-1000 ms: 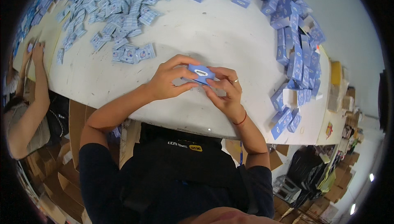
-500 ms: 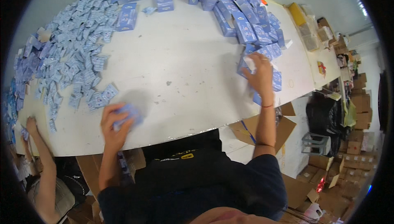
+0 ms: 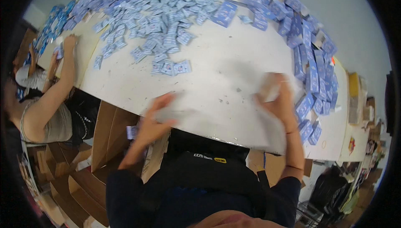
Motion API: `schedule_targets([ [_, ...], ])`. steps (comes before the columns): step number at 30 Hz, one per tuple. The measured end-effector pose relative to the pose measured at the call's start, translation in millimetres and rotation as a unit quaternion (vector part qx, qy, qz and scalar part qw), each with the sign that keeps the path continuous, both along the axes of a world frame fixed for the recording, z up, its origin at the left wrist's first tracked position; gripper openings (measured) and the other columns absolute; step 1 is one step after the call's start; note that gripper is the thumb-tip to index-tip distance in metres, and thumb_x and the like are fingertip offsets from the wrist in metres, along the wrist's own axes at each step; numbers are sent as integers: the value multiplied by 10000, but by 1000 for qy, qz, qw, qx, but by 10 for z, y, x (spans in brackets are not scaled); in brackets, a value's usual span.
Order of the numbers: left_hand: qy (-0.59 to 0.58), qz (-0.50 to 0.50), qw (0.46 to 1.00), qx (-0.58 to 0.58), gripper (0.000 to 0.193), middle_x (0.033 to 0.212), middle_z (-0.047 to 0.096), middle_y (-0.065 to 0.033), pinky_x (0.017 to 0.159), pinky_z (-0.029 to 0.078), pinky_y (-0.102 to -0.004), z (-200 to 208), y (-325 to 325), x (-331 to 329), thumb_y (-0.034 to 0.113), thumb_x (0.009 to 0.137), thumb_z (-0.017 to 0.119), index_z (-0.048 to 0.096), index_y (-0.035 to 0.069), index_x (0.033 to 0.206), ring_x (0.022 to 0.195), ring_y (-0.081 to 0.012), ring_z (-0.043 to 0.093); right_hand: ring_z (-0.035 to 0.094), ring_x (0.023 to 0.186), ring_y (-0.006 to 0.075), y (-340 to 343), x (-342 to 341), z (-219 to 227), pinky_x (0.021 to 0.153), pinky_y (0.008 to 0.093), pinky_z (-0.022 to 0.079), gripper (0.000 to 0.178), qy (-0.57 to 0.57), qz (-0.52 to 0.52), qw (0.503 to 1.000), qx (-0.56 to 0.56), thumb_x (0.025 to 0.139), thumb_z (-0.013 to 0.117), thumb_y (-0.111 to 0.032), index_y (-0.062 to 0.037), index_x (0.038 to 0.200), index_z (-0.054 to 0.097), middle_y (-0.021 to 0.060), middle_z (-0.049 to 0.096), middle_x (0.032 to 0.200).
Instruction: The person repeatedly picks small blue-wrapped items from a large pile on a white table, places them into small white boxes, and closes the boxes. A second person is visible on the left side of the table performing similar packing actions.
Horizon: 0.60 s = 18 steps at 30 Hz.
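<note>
My left hand (image 3: 155, 121), blurred, hovers over the table's front edge with its fingers apart and nothing in them. Past it lies a short row of small light-blue sachets (image 3: 168, 67), in front of a big heap of such sachets (image 3: 167, 31). My right hand (image 3: 280, 98) is above the table at the right, its fingers curled round a pale, blurred thing (image 3: 269, 89) that I cannot make out. Beside that hand, blue-and-white cartons (image 3: 311, 77) are piled, some with open white flaps.
Below the table's left front edge stands an open cardboard box (image 3: 110, 132), with a small blue carton (image 3: 131, 132) near its side. Another person's arm (image 3: 62, 77) reaches over the table at far left. A yellow bin (image 3: 354, 85) stands at far right.
The view has turned left. The blue thing in my left hand is gone and its fingers have spread. My right hand has come away from the carton pile with something pale.
</note>
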<state>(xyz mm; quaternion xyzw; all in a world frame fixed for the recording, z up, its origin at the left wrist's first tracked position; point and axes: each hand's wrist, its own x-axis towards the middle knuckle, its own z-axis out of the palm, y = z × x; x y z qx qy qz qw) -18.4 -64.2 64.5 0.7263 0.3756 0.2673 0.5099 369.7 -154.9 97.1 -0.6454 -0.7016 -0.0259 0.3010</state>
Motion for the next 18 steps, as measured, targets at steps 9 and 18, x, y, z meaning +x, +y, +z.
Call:
schedule_targets([
  [9,-277,290,916,-28,633,1214,553,-133,994,416,-349,-551,-3,75,142,804,730,427,-9,1339,1122,-196,524,451,1232,346,1338,-1662,-231,1027,474,345,520,161,402,899,-66,770,719,-187,-76,1258,578,155,569,1249],
  [18,-283,303,903,112,716,1243,554,-183,993,421,-372,-439,410,-55,193,741,807,374,10,1281,1158,-233,527,394,1312,358,2015,-1933,-905,1109,544,232,485,-105,190,976,24,880,632,-289,-32,1285,558,108,530,1339],
])
